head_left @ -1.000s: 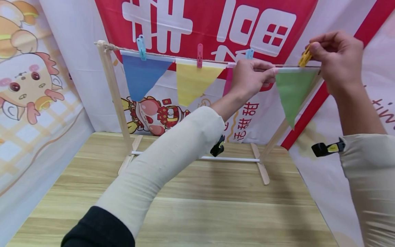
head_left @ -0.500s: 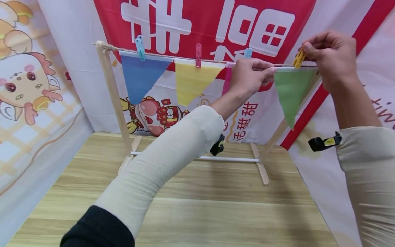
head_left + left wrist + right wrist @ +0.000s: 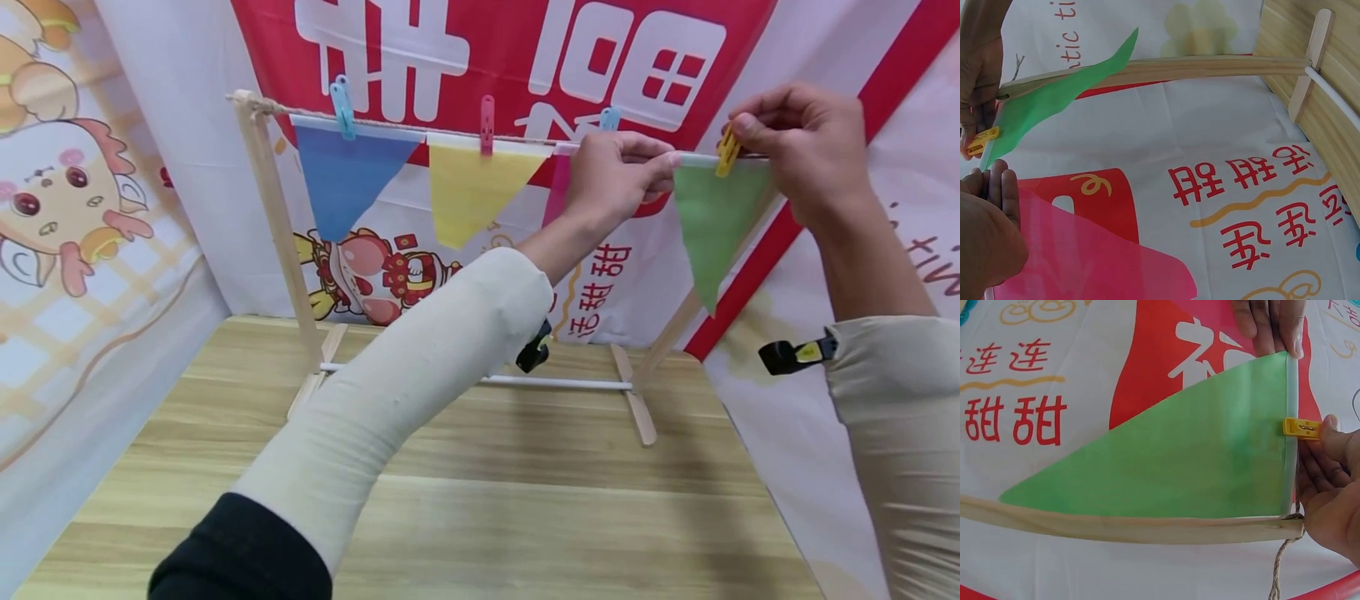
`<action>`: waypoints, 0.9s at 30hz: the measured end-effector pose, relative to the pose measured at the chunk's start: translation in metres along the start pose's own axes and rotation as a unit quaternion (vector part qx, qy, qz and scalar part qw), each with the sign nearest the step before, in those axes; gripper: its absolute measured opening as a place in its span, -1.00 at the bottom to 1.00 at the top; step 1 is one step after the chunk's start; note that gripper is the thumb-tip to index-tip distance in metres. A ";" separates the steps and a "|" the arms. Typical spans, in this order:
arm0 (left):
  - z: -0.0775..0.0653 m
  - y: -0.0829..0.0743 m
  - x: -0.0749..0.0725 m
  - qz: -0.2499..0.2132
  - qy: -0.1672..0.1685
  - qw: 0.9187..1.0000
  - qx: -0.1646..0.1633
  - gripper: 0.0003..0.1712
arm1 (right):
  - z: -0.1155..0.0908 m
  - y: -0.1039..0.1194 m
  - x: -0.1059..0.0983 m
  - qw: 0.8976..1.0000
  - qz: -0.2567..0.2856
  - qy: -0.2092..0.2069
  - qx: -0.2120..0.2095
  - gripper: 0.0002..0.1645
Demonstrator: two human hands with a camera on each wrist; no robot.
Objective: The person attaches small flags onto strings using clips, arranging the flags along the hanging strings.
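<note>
A green triangular pennant hangs at the right end of a string tied to a wooden frame. My left hand pinches its upper left corner at the string between thumb and fingers. With my right hand I hold a yellow clothespin by its upper end. In the right wrist view the clothespin's tip overlaps the pennant's white top band. Left of my hands hang a pink pennant, partly hidden by my left hand, a yellow pennant and a blue pennant.
Blue and pink clothespins sit on the line over the other pennants. The frame's left post and a white crossbar stand on a wood-grain table. Printed cloth walls rise close behind and at both sides.
My right hand has brought the yellow clothespin left and down, from above the string onto the green pennant's top edge. My left hand keeps its pinch on the corner.
</note>
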State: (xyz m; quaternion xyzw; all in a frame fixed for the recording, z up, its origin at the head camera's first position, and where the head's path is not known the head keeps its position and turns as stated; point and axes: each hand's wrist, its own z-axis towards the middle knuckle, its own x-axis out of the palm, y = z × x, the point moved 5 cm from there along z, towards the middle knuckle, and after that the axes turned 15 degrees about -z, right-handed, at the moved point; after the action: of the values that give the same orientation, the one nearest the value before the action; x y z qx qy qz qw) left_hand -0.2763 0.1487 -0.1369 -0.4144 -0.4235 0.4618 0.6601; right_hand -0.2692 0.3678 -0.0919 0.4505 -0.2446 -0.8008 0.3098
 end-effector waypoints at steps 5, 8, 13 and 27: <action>0.001 -0.002 0.000 0.003 -0.005 1.000 0.003 -0.70 | 0.000 -0.001 0.000 1.000 -0.019 0.012 -0.017 -0.44; 0.002 -0.001 -0.001 0.002 -0.006 1.000 0.003 -0.71 | -0.001 -0.001 0.000 0.998 -0.042 0.017 -0.033 -0.48; 0.001 0.000 -0.002 -0.003 -0.005 1.000 0.003 -0.71 | -0.002 0.000 0.001 0.995 -0.081 0.021 -0.049 -0.50; -0.004 0.001 -0.007 0.011 -0.002 1.000 -0.004 -0.73 | -0.003 -0.001 -0.001 0.990 -0.137 0.033 -0.024 -0.49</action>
State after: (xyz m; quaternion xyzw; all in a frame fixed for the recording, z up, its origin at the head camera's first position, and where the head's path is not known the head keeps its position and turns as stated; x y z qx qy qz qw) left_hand -0.2747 0.1414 -0.1404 -0.4205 -0.4225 0.4682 0.6523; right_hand -0.2667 0.3692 -0.0936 0.4983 -0.1509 -0.8261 0.2158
